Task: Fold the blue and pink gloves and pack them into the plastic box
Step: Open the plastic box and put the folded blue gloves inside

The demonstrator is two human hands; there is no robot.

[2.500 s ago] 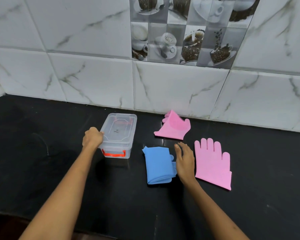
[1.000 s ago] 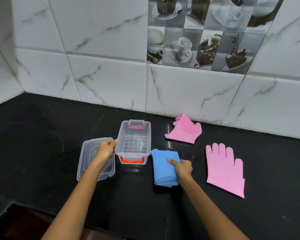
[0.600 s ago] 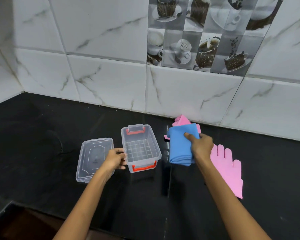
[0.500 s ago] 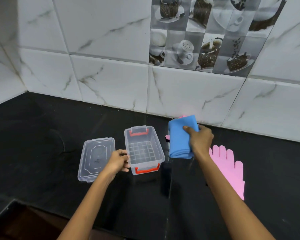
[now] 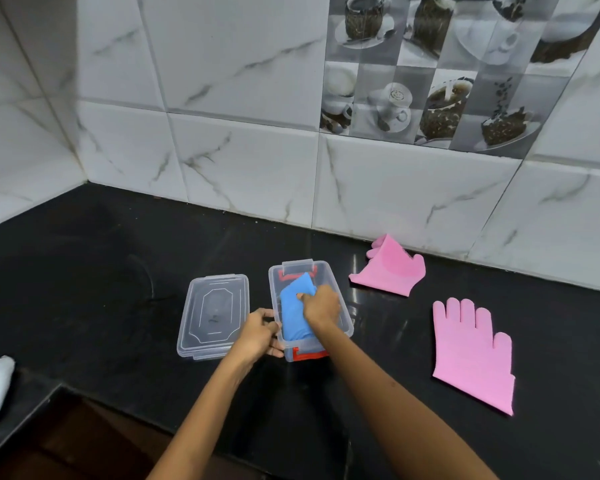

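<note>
The clear plastic box (image 5: 343, 308) sits open on the black tabletop (image 5: 84, 271), its long axis running from the near edge toward the tiled wall (image 5: 243, 174), tipped slightly to the left at the far end. Red latches show at both short ends. Inside lies the folded blue glove bundle (image 5: 291, 315), long axis along the box's own, one end near the far latch and the other toward the near one.

The right hand (image 5: 321, 306) is down in the box on top of the bundle — fingers curled and closed on the blue fabric, thumb against its upper left side. The left hand (image 5: 257, 336) has its grip closed on the box's left rim near the front corner, fingers wrapped over the edge.

The lid (image 5: 213, 315) lies flat just left of the box, parallel to it, and partly under the left hand.

To the right, well clear of the box, a pink glove (image 5: 471, 351) lies flat with its fingers pointing toward the wall and its cuff toward the near edge. A second pink glove (image 5: 390, 271) — folded over — rests close to the wall, fingertips aimed away from the camera.
</note>
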